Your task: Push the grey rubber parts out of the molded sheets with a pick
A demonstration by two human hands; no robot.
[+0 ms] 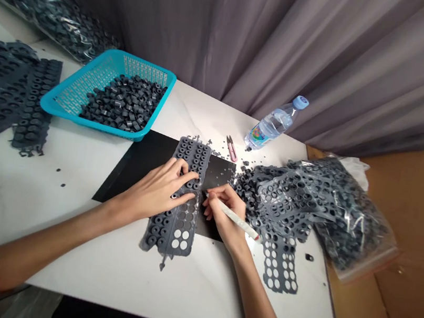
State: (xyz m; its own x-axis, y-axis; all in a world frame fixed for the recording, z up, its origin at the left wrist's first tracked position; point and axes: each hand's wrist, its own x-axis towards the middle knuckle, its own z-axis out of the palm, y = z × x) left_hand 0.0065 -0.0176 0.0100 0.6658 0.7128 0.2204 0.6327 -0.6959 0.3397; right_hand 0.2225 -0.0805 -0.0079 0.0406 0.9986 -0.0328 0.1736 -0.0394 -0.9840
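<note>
A dark grey moulded rubber sheet [183, 213] with rows of round ring-shaped parts lies lengthwise in front of me. Several holes at its near right end are bare and show the white table. My left hand [164, 181] rests across the sheet's middle, thumb and index finger apart on its surface. Just right of the sheet, my right hand [226, 209] is closed round a white pen-shaped tool [237, 219]. The tool's tip is hidden by my fingers. Beneath the sheet is a black mat [131, 168].
A blue basket [99, 126] of small dark parts stands back left, near more moulded sheets [36, 106]. Pink-handled snips [231, 149] and a water bottle [270, 128] lie behind. Loose parts, punched sheets [279, 267] and a filled plastic bag [356, 228] are at right.
</note>
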